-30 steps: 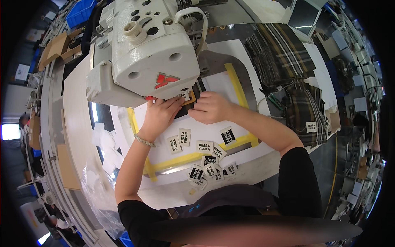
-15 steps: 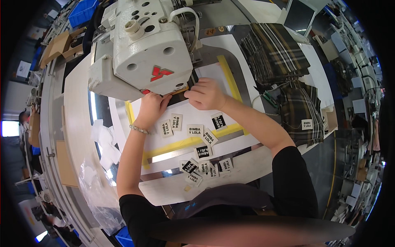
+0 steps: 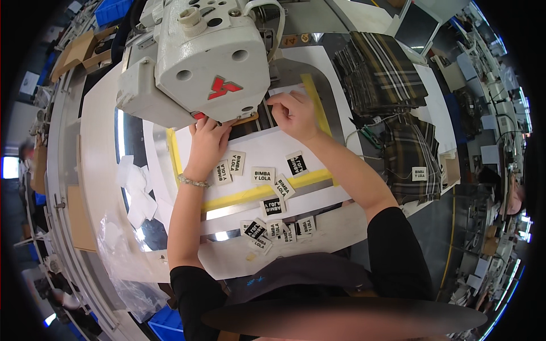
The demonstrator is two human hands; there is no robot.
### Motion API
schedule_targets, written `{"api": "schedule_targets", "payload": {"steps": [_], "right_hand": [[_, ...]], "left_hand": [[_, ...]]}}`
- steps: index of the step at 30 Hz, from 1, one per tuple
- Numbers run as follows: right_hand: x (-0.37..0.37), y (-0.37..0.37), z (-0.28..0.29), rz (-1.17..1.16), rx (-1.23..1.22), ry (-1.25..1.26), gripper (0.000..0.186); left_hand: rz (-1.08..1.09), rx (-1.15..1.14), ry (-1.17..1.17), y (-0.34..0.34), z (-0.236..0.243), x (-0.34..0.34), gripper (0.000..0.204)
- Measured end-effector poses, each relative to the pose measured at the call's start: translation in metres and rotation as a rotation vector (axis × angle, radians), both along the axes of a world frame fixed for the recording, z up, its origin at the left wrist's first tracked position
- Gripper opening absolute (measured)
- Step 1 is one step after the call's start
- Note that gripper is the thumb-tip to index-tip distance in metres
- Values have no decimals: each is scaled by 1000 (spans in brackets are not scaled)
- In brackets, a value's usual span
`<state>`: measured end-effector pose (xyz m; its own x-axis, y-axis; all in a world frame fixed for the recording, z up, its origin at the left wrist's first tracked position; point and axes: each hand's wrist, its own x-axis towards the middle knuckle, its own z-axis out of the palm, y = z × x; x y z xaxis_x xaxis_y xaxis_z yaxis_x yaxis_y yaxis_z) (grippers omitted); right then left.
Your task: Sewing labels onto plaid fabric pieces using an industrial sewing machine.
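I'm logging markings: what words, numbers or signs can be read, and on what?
Wording not copied, places only:
White square labels, black lettering: legible.
Black square labels, white lettering: legible.
White square tag on brown plaid cloth: legible.
Red angular emblem on white sewing machine: clear.
Blue mark on dark cloth: too small.

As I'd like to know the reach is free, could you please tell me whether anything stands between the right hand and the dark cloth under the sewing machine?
Nothing visible stands between the right hand and the dark cloth beside its fingers. The sewing machine overhangs the cloth's far part, hiding what lies there.
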<state>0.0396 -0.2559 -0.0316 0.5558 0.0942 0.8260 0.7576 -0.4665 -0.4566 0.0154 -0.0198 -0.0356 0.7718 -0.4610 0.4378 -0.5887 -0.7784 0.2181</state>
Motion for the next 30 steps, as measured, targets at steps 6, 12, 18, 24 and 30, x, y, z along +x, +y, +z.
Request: {"api": "schedule_targets", "payload": {"steps": [6,12,18,24,30], "right_hand": [[3,-3,2,-62,100,87,15],[-2,-16,3,-86,50,69,15],[-29,-44,3,-79,11,132,16],[-30,-38,10,-52,4,166,16],[-32,-32,4,-112,165,643,12]], "left_hand": [[124,35,2,13,-2,-3,33],[334,-43,76,21,-5,-25,70],[208,35,176,4,16,-55,57],[72,143,-1,-5,18,-42,36],[-55,463,84,-22,47,-23,27]]}}
